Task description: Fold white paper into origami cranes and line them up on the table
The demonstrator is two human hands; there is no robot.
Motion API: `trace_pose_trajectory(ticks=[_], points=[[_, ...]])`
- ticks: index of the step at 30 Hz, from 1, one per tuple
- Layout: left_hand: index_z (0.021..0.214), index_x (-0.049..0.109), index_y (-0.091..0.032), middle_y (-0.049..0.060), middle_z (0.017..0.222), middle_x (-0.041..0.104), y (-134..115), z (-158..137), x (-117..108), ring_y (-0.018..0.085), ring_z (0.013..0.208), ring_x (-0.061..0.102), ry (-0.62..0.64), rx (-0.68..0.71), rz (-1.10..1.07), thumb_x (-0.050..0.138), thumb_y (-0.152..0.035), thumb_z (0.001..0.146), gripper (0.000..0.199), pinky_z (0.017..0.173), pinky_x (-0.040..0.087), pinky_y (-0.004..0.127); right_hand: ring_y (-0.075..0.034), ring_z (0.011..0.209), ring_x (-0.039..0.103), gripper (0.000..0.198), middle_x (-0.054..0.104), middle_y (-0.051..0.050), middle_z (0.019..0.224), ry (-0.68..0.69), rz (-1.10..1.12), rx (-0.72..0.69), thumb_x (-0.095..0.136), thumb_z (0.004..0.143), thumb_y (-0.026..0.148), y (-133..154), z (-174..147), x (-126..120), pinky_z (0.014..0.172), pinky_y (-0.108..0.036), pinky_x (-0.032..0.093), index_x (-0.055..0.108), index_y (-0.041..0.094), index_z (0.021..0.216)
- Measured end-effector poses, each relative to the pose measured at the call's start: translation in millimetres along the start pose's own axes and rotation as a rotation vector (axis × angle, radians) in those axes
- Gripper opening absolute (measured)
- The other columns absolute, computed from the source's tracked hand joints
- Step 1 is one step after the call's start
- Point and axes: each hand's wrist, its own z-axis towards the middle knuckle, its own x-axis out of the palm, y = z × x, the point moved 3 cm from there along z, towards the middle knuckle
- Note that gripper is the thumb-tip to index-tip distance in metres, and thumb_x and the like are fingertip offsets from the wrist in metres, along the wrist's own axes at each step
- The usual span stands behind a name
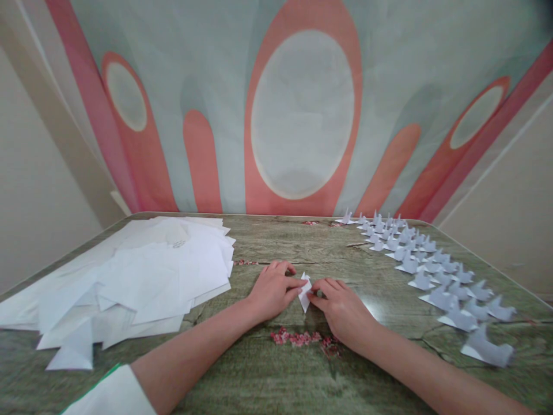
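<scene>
A small folded piece of white paper [305, 293] is held between my two hands near the middle of the table. My left hand [275, 289] pinches its left side with thumb and fingers. From the right, my right hand [339, 308] grips its other edge between thumb and forefinger. The piece is narrow and pointed at top and bottom; its finer folds are too small to make out. On the right of the table stand rows of folded white paper birds [455, 314], apart from my hands.
A spread heap of white paper sheets [159, 282] covers the table's left side, with a folded triangular piece [75, 349] at its front. The wood-grain table [242, 374] bears pink flower prints [298, 337]. Behind it hangs a patterned backdrop [228, 86].
</scene>
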Motion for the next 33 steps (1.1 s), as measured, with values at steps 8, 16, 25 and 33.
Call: trace_pose_trajectory(ticks=[8,16,25,33], points=[[0.105,0.063,-0.033,0.005,0.108,0.052,-8.1,-2.4,-4.3,0.022,0.103,0.041,-0.009,0.025,0.038,0.041,-0.036,0.089,0.027,0.087,0.035,0.038,-0.021,0.089,0.050,0.023,0.059,-0.007,0.092,-0.060,0.029,0.001,0.048,0.083,0.013,-2.4,-0.8,2.7,0.078,-0.035,0.040,0.066,0.020,0.096],[0.110,0.056,-0.022,0.007,0.105,0.053,-5.0,-7.4,-7.7,0.021,0.101,0.044,-0.111,0.015,-0.123,0.052,-0.030,0.083,0.028,0.088,0.035,0.036,-0.019,0.089,0.052,0.034,0.060,-0.006,0.095,-0.185,0.219,0.028,0.044,0.079,0.004,-6.5,-2.2,2.1,0.079,-0.034,0.043,0.067,0.022,0.095],[0.086,0.056,-0.018,0.004,0.090,0.050,1.6,-6.5,-1.6,0.022,0.092,0.045,-0.114,-0.077,-0.118,0.060,-0.039,0.076,0.024,0.082,0.035,0.035,-0.018,0.086,0.052,0.026,0.059,-0.005,0.095,-0.243,0.325,0.111,0.046,0.079,0.007,-7.4,-0.9,1.8,0.077,-0.034,0.040,0.062,0.021,0.095],[0.083,0.056,-0.018,0.003,0.088,0.052,2.2,-4.4,-2.7,0.021,0.092,0.047,-0.089,-0.067,-0.186,0.062,-0.035,0.075,0.019,0.080,0.036,0.033,-0.020,0.079,0.051,0.015,0.055,-0.004,0.082,-0.233,0.287,0.308,0.058,0.078,0.034,-14.3,2.3,6.3,0.071,-0.033,0.037,0.056,0.019,0.082]])
